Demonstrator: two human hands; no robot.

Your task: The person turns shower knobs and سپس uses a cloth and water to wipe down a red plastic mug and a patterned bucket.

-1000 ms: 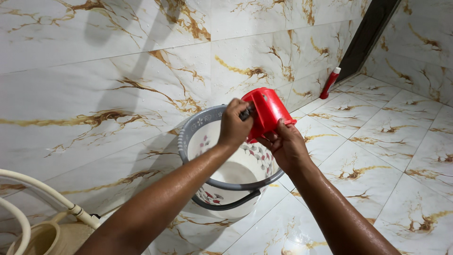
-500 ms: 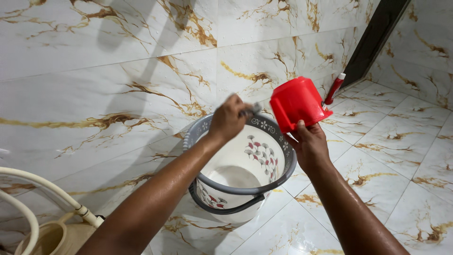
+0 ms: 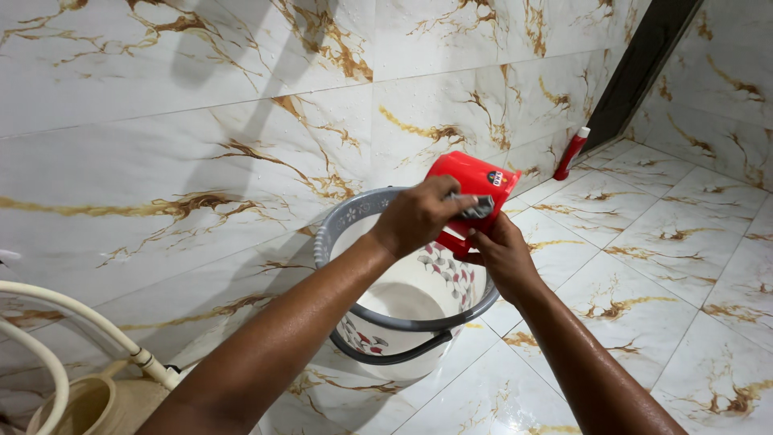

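My right hand point(image 3: 498, 251) grips a red plastic mug point(image 3: 471, 185) from below and holds it tilted over a white bucket. My left hand point(image 3: 419, 213) is closed on a small grey scrubber point(image 3: 481, 207) and presses it against the side of the mug. The bucket point(image 3: 386, 302) has a grey rim, a floral print and a dark handle hanging at its front. It stands on the wet tiled floor against the wall, right under both hands.
A red bottle with a white cap point(image 3: 570, 153) leans at the wall near a dark door frame point(image 3: 636, 68). At the lower left are a beige watering pot point(image 3: 97, 407) and white hoses point(image 3: 88, 326). Marble-pattern tiles cover wall and floor point(image 3: 684, 266).
The mug was raised and swung away to the right half a second ago; now it is back down over the bucket, and my left hand with the scrubber has moved onto it.
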